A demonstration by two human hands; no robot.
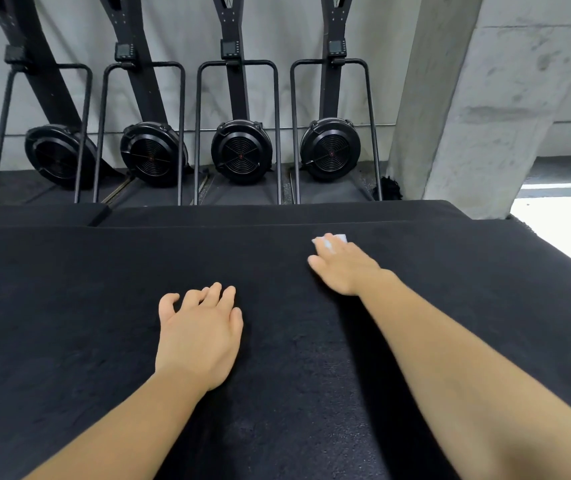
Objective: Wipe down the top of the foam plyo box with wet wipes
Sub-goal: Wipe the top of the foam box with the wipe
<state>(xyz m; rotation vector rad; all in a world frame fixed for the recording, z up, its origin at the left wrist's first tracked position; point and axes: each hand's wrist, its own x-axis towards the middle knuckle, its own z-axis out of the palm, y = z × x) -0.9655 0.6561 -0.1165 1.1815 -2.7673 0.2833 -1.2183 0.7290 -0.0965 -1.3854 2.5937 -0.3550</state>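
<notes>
The black foam plyo box [69, 323] fills the lower half of the view, its textured top facing me. My right hand [343, 265] reaches toward the far right part of the top and presses a white wet wipe [332, 241] flat under its fingers; only the wipe's far edge shows. My left hand [201, 327] rests palm down on the top nearer to me, fingers slightly curled and apart, holding nothing.
Behind the box lie two more black foam boxes [277, 213]. Several black fan-wheel machines [241, 152] stand in a row against the grey wall. A concrete pillar [478, 98] rises at the right, with bright floor [561, 233] beside it.
</notes>
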